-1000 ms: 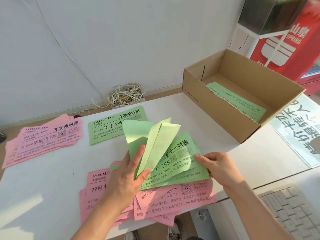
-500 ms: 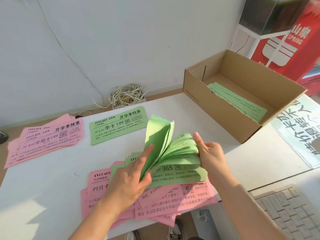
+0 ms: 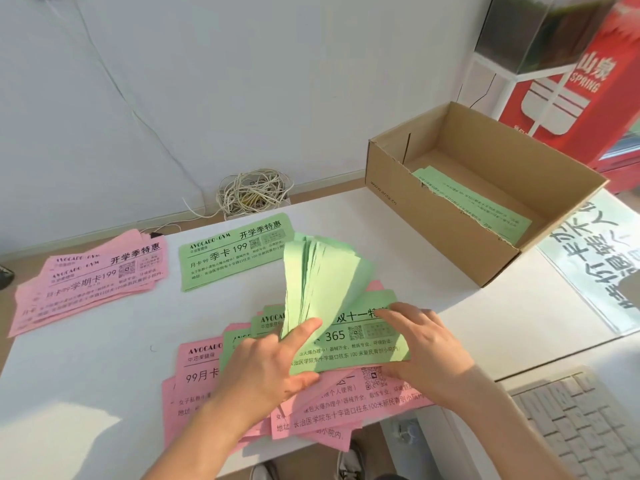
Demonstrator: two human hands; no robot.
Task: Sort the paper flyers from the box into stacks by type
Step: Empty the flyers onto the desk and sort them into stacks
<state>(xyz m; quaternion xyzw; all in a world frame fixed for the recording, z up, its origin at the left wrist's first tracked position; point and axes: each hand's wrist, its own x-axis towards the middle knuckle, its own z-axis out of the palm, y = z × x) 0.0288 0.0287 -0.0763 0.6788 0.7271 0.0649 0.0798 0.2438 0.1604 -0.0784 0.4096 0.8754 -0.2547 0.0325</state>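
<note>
A bundle of green flyers [image 3: 322, 278] stands fanned upward at the middle of the white table [image 3: 86, 375]. The left hand [image 3: 266, 372] grips its lower edge, thumb pressed on the front sheet and fingers curled underneath. Just right of it, the right hand [image 3: 422, 348] lies with its fingers [image 3: 398, 317] spread flat on a green flyer [image 3: 360, 344] that rests on loose pink flyers [image 3: 346, 407]. Farther back lie a green stack [image 3: 235, 258] and, at the left, a pink stack [image 3: 90, 282]. At the right, a cardboard box [image 3: 433, 216] holds more green sheets [image 3: 474, 206].
</note>
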